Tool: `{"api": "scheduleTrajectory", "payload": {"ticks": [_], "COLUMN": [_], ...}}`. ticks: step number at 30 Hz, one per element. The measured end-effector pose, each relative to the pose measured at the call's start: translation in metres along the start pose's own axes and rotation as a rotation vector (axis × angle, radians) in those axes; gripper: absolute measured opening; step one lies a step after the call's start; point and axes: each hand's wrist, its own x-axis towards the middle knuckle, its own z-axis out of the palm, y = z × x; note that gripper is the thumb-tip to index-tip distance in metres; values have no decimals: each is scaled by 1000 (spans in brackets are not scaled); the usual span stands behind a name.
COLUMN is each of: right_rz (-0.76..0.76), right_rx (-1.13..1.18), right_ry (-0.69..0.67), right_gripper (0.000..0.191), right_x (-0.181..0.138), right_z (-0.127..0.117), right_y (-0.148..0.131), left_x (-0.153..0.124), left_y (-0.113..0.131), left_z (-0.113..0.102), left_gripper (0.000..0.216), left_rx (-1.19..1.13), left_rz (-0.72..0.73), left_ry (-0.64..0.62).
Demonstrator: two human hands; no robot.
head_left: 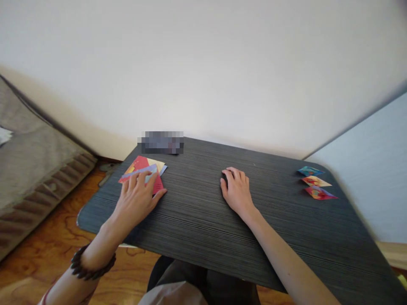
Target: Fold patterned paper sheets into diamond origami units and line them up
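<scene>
Your left hand (136, 195) lies on the pile of paper sheets (159, 183), so this pile is under your fingers and much nearer to your left hand than to your right. The left fingers are spread on the top sheet, with the thumb held apart at the pile's right edge; I cannot tell whether they pinch any paper. Your right hand (237, 188) rests on the counter (197, 220), well to the right of the pile, with loosely bent fingers and nothing visible in them.

The sheets are thin and flat, printed in red, lilac and cream, and lie at different angles, so one long axis is not clear. Far to the right of the pile are three folded papers: a blue one (310, 171), a cream one (316, 181) and a red one (321, 193), each pointed like a diamond. Behind the pile is a blurred object (162, 143). The counter's surface is dark, with fine streaks.
</scene>
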Motion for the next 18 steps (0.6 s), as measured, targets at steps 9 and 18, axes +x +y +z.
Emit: {"api": "scheduleTrajectory", "payload": {"ticks": [9,18], "right_rz": [-51,-44], "right_rx": [39,35], "right_ry": [-15,-13], "right_gripper": [32,32], "right_x": [0,-1], "right_z": [1,1], "right_y": [-11,-11], "left_x": [-6,-7], "left_y": [-13,-19], "left_z": [-8,-25], "left_gripper": [38,47], "left_rx": [-5,-15], "left_rz": [-55,42], "left_ry": [-134,-374]}}
